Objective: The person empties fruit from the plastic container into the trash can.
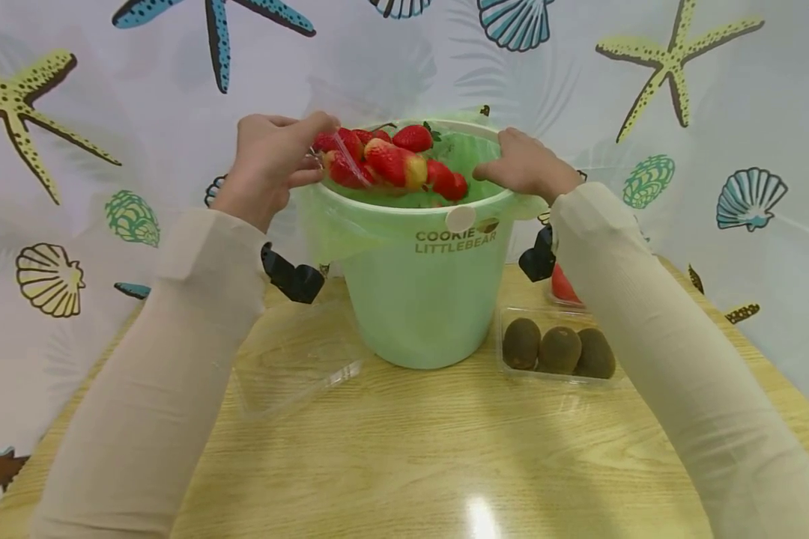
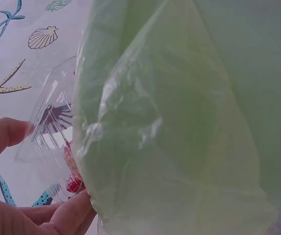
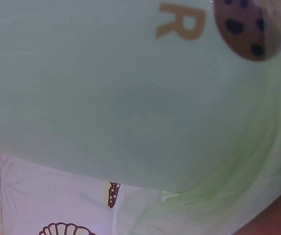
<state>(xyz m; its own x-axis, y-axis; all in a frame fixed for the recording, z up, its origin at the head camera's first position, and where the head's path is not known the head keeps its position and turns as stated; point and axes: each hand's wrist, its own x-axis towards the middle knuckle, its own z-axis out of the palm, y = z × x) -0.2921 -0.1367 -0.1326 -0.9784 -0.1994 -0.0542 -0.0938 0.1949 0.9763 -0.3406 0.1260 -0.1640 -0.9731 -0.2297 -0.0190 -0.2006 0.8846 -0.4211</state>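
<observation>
My left hand [image 1: 270, 161] pinches a clear plastic box [image 2: 49, 122] between thumb and fingers, tilted over the left rim of a pale green bin [image 1: 425, 292]. Red strawberries [image 1: 391, 161], some with yellowish patches, lie heaped against the box at the bin's mouth; which are still in the box I cannot tell. A thin green bag [image 2: 169, 117] lines the bin and folds over its rim. On the right rim rests my right hand [image 1: 529, 161], thumb pointing inward over the opening. Its fingers are out of sight in the right wrist view.
Right of the bin, a clear box holds brown kiwis [image 1: 558, 349]. Behind it, partly covered by my right sleeve, is red fruit [image 1: 564, 286] in another clear box. An empty-looking clear plastic piece [image 1: 297, 367] lies left of the bin on the wooden table [image 1: 404, 457].
</observation>
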